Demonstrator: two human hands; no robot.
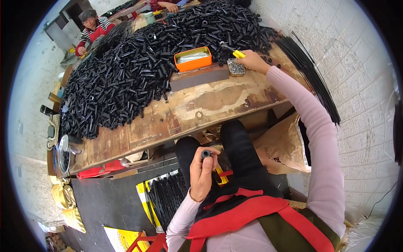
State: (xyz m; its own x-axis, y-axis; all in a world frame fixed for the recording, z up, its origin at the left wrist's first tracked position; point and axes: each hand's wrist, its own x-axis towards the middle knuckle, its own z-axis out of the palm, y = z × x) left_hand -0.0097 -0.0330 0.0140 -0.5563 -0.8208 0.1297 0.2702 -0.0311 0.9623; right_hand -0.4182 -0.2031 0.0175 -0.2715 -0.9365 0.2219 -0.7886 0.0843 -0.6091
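My left hand point(201, 173) is closed around a black tubular part point(206, 153), its round open end facing up above my lap. Over the table, my right hand point(253, 62) grips a yellow-handled tool point(238, 54) with a dark shaft and a pale tip pointing up and left; its exact kind is unclear. Just below that hand stands a small clear container point(236, 74) of tiny silvery metal pieces. To its left is an orange box point(192, 64) with thin pale rods in it. I cannot tell whether my right fingertips touch the small container.
A large heap of black tubular parts point(126, 75) covers the table's back and left. Long thin black rods point(312, 71) lie along the right wall. Bundled black rods point(168, 193) rest on yellow-and-white packaging by my left leg. Another person point(95, 29) sits at the far left.
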